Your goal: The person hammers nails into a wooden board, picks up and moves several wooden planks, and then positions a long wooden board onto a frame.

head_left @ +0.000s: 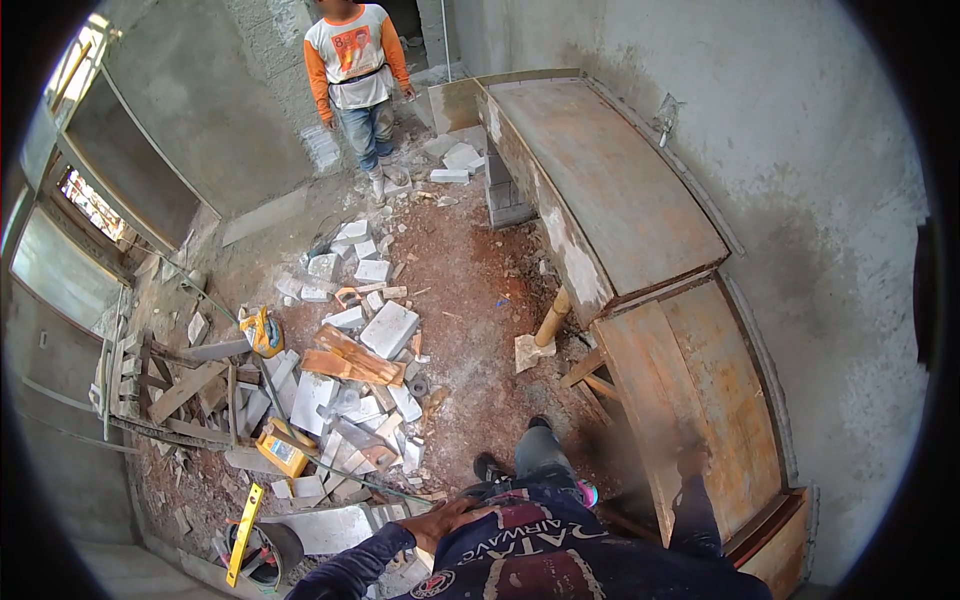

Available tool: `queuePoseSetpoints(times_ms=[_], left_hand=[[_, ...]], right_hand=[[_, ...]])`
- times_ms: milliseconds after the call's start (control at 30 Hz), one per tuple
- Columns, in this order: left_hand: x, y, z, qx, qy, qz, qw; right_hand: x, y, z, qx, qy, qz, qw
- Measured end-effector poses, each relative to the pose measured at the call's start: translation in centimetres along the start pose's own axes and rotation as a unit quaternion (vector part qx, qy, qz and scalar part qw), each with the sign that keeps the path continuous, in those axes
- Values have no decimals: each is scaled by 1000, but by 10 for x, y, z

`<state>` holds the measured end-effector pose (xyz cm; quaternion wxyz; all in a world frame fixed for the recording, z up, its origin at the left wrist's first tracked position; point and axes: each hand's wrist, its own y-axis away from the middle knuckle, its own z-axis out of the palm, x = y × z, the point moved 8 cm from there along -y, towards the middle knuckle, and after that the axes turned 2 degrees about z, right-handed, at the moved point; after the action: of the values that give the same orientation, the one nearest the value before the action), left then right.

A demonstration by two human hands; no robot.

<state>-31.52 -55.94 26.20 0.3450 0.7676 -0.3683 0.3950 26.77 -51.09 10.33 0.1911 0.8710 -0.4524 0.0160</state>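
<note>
The wooden panel (700,400) is the rust-stained near section of the long curved table (610,170) that runs along the plastered wall (830,200), on the person's right. The right hand (690,460) is down on its surface near the front edge. It is too blurred to tell how far open it is or whether it grips anything. The left hand (450,520) lies against the person's own dark shirt, fingers loosely bent, nothing visible in it. To judge by this, the step in hand is feeling or steadying the panel rather than carrying it. A next move would call for a firm stance and a second hand on the edge, since the panel looks heavy. A slanted wooden prop (553,318) stands under the table just ahead of the person's feet. Left of that, the floor (470,290) carries a heap of pale block rubble (390,328), and a yellow level (245,535) lies by a bucket (275,548). Another person (355,75) stands well apart at the far end.
</note>
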Motion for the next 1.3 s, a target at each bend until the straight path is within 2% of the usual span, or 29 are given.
queuePoseSetpoints(times_ms=[100,233,333,433,533,833,900,967,1033,1067,1100,1167,1300], left_hand=[[6,-1,-3,13,25,29,999],[7,0,-5,10,78,22,997],[17,2,-13,22,58,47,997],[13,1,-10,13,53,30,998],[2,6,-2,-1,8,16,1000],[-3,0,0,12,21,19,1000],[-2,1,-5,31,22,39,999],[-1,2,-4,31,28,69,997],[-16,4,3,72,29,92,993],[-130,15,88,16,246,-36,968],[-106,10,72,-14,246,-26,969],[-16,4,-3,54,3,63,997],[-35,8,8,35,44,54,997]], right_hand=[[-10,25,-28,-20,-43,14,999],[-7,14,-15,-19,-27,6,999],[-7,16,-16,-23,-19,30,999],[-7,17,-18,-42,-24,33,998],[-3,3,-2,-1,36,3,999],[-9,25,-30,9,-20,16,1000],[-9,26,-32,38,-36,8,999],[-7,-1,1,52,-84,-80,992],[-9,-24,37,31,-3,-167,985],[-12,19,-13,29,-13,-30,999],[-21,37,-30,-110,-36,-46,992],[-20,44,-38,-52,-22,12,998],[-20,37,-29,-67,-20,36,997]])
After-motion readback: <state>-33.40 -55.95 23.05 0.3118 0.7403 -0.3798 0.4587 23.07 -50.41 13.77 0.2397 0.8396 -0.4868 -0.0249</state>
